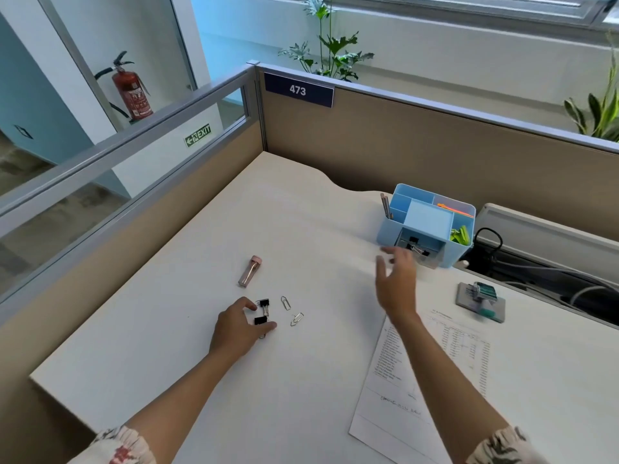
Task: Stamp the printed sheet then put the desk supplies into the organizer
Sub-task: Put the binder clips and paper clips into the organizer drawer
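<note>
Printed sheet (418, 380) lies under the right forearm. Left hand (239, 328) pinches a binder clip (260, 320); right hand (397, 283), fingers spread and empty, hovers before the organizer (427, 226). Neighbouring clip (264, 303) may get knocked.

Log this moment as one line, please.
left hand: on binder clips | right hand: open, by organizer | loose: paper clips, tube | stamp beside sheet

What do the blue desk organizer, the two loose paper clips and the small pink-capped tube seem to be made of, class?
Blue desk organizer: probably moulded plastic, judging by its even matte colour and rounded corners.
Two loose silver paper clips: bent metal wire, thin and grey-silver.
Small pink-capped tube: likely clear plastic, since it looks see-through, with an opaque pink cap; glass cannot be ruled out.
</note>
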Action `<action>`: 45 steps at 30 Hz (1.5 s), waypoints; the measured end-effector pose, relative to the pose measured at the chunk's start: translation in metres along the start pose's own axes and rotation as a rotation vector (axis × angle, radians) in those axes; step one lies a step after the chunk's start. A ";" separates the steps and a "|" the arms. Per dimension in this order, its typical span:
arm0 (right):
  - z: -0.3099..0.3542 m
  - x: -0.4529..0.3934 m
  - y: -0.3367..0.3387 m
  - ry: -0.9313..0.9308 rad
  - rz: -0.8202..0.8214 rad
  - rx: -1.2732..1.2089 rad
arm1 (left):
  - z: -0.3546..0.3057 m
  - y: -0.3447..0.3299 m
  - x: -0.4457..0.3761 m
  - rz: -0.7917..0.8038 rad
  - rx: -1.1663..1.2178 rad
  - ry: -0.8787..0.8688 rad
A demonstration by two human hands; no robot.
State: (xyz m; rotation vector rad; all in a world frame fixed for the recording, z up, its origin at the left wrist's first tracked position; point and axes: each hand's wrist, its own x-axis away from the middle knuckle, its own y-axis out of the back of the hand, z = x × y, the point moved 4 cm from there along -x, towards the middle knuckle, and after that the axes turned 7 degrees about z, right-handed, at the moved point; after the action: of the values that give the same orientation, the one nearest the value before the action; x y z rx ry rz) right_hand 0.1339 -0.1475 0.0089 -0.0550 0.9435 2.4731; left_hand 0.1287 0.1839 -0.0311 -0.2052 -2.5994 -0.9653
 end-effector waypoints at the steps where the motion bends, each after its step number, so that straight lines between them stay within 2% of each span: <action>1: 0.006 0.008 -0.011 0.036 0.038 -0.023 | 0.000 0.000 -0.001 -0.012 -0.010 0.002; 6: 0.029 0.041 -0.076 0.173 0.280 -0.067 | 0.007 0.005 -0.001 -0.105 -0.026 0.085; 10: 0.056 0.063 -0.120 0.256 0.509 -0.075 | 0.011 0.003 0.001 -0.073 -0.017 0.142; 14: 0.076 0.078 -0.153 0.375 0.727 0.046 | 0.013 0.002 0.000 -0.059 0.014 0.151; 17: 0.079 0.085 -0.167 0.436 0.801 0.136 | 0.015 0.003 -0.002 -0.044 0.032 0.160; 23: 0.069 0.081 -0.162 0.487 0.790 0.208 | 0.017 0.002 -0.001 0.011 0.118 0.187; 30: 0.052 0.069 -0.137 0.357 0.754 0.178 | 0.010 -0.001 0.001 0.064 0.134 0.166; 38: 0.031 0.073 -0.114 0.349 0.691 0.211 | -0.007 -0.011 -0.006 0.063 0.245 0.110; 40: 0.024 0.072 -0.105 0.268 0.656 0.121 | -0.013 -0.017 -0.008 0.099 0.345 0.107; 43: 0.013 0.070 -0.090 -0.003 0.531 -0.166 | -0.026 -0.024 -0.008 0.140 0.497 0.104; 45: 0.005 0.070 -0.080 -0.147 0.433 -0.269 | -0.035 -0.031 -0.008 0.167 0.551 0.094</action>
State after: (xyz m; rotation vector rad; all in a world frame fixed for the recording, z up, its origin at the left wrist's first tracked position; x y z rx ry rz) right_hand 0.1100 -0.0629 -0.0507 0.2658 0.6030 2.9396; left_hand 0.1379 0.1371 -0.0284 -0.2182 -2.5956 -0.1786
